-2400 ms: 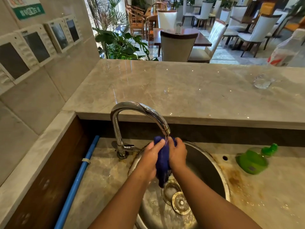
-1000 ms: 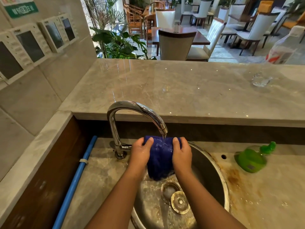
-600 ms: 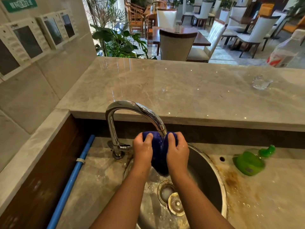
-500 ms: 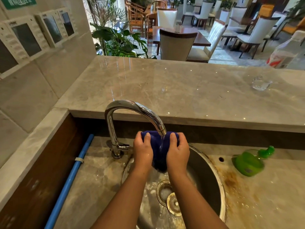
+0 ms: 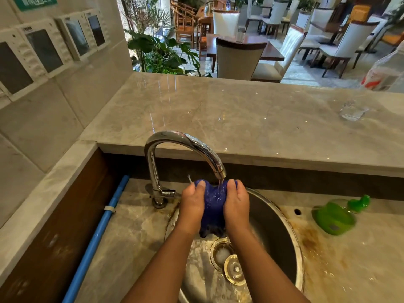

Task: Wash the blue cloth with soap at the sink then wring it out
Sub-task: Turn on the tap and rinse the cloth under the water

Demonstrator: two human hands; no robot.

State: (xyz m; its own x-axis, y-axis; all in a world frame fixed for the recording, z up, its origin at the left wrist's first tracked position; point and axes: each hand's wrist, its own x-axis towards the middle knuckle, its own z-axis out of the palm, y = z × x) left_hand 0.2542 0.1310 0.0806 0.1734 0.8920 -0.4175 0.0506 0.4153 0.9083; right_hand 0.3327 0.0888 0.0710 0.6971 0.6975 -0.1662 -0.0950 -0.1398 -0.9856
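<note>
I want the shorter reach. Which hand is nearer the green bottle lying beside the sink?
Right. The right hand grips the blue cloth on the side facing the green bottle; the left hand grips its far side, nearer the faucet.

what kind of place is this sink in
Probably a restaurant's service bar: the steel sink sits behind a marble counter that looks onto white chairs and wooden tables.

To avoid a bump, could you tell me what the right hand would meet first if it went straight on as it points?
Probably the faucet spout just beyond the right hand; depth is unclear, so it might pass beneath it.
</note>
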